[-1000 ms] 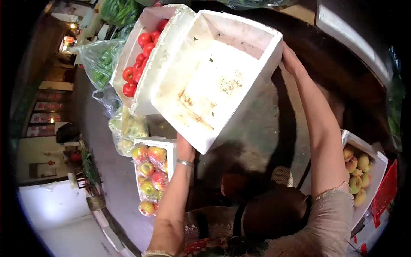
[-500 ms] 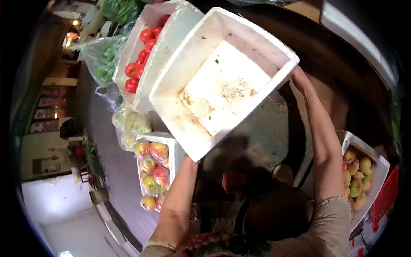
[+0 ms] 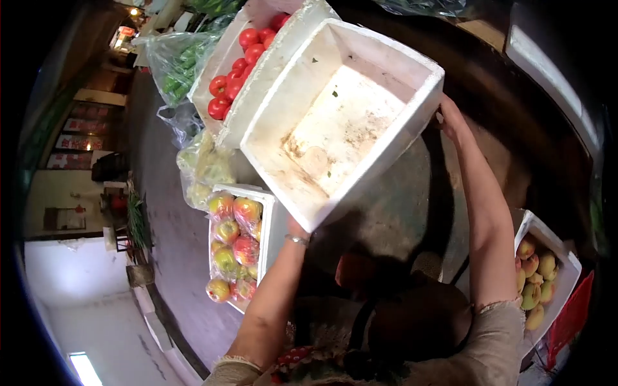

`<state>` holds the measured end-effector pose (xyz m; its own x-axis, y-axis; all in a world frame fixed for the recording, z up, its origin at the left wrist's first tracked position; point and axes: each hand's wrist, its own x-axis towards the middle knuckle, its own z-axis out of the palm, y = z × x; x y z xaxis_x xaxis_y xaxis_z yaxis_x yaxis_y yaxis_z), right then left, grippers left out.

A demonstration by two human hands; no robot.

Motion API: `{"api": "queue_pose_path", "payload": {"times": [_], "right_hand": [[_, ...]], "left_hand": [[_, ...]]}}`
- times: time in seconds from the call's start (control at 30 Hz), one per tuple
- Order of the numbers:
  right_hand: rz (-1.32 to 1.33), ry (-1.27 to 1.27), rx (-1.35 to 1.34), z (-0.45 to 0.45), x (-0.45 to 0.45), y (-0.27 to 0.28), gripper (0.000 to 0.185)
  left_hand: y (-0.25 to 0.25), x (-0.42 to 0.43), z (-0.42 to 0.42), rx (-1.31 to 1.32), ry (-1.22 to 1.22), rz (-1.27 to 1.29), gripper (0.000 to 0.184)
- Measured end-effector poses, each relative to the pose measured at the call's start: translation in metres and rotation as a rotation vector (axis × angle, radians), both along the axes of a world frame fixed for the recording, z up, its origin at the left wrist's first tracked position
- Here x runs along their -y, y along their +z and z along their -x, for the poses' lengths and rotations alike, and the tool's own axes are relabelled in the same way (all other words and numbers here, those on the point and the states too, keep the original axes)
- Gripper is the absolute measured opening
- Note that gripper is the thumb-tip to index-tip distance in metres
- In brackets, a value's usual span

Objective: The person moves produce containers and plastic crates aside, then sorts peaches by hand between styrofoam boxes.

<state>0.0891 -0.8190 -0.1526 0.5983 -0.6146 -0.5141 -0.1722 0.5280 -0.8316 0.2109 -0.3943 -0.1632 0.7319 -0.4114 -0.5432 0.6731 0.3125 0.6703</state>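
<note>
I see both hands on a white foam box (image 3: 283,122) in the upper middle of the frame, tilted with its open side towards my view. The left hand (image 3: 297,228) is at its lowest corner and the right hand (image 3: 449,117) at its right side; the box hides most of the fingers, so I cannot tell how wide they spread.

Against half a second ago, the box's lowest corner lies further up and right in my view, its right corner a little higher, and the bracelet (image 3: 297,239) on the left wrist shows again. The tomatoes (image 3: 235,85) and apples (image 3: 245,249) have shifted right and up too, so my view has swung.

The foam box overlaps the wall of the tomato box (image 3: 267,80) at upper left; I cannot tell whether they touch. Below, the film-wrapped apples fill another box (image 3: 277,219) beside the left forearm. At lower right, the right arm covers part of a fruit box (image 3: 560,302). Bagged greens (image 3: 180,67) sit at upper left.
</note>
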Motion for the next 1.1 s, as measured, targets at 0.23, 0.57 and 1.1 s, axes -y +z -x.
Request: {"api": "queue_pose_path", "payload": {"times": [0.23, 0.57, 1.1], "right_hand": [[-0.121, 0.03, 0.072, 0.022, -0.009, -0.041, 0.024], [-0.096, 0.114, -0.009, 0.045, -0.048, -0.075, 0.052], [0.168, -0.172, 0.093, 0.096, -0.095, 0.051, 0.096]], "left_hand": [[0.101, -0.011, 0.013, 0.155, -0.096, -0.089, 0.063], [0.117, -0.036, 0.045, 0.298, -0.246, -0.45, 0.067], [0.08, -0.179, 0.005, 0.19, -0.042, 0.349, 0.045]]}}
